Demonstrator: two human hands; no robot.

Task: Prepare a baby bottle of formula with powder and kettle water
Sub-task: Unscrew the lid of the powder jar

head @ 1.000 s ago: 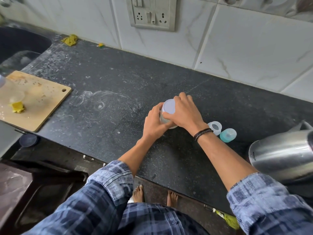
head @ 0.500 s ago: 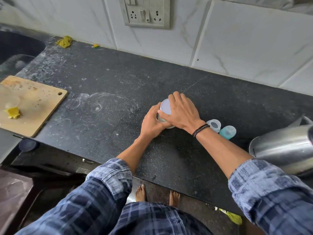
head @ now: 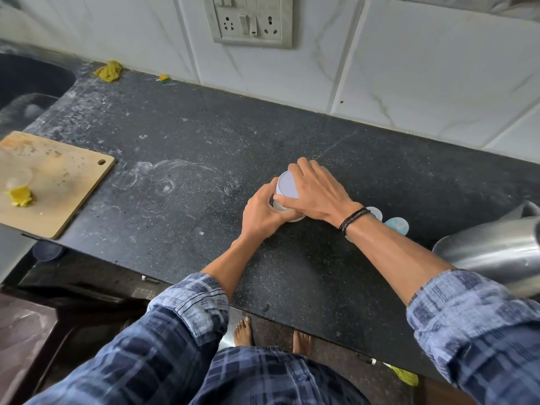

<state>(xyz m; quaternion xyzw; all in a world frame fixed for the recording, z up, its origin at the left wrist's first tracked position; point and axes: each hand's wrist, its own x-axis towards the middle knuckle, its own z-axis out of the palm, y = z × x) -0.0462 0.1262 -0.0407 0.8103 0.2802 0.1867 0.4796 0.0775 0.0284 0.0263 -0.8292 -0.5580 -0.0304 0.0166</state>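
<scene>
A small clear container with a pale lilac lid (head: 287,185) stands on the black counter (head: 204,159). My left hand (head: 261,213) grips its body from the near left side. My right hand (head: 317,194) curls over the lid from the right, fingers round its rim. Behind my right wrist lie a clear bottle part (head: 375,213) and a teal cap (head: 397,225), both partly hidden. A steel kettle (head: 493,252) sits at the right edge.
A wooden chopping board (head: 55,182) with a yellow scrap (head: 20,196) lies at the left. A dark sink (head: 26,83) is at the far left. A socket panel (head: 251,20) is on the tiled wall. A yellow cloth (head: 108,71) lies by the wall.
Both hands stay on the lidded container in the same place. My view has shifted slightly; nothing else on the counter has moved.
</scene>
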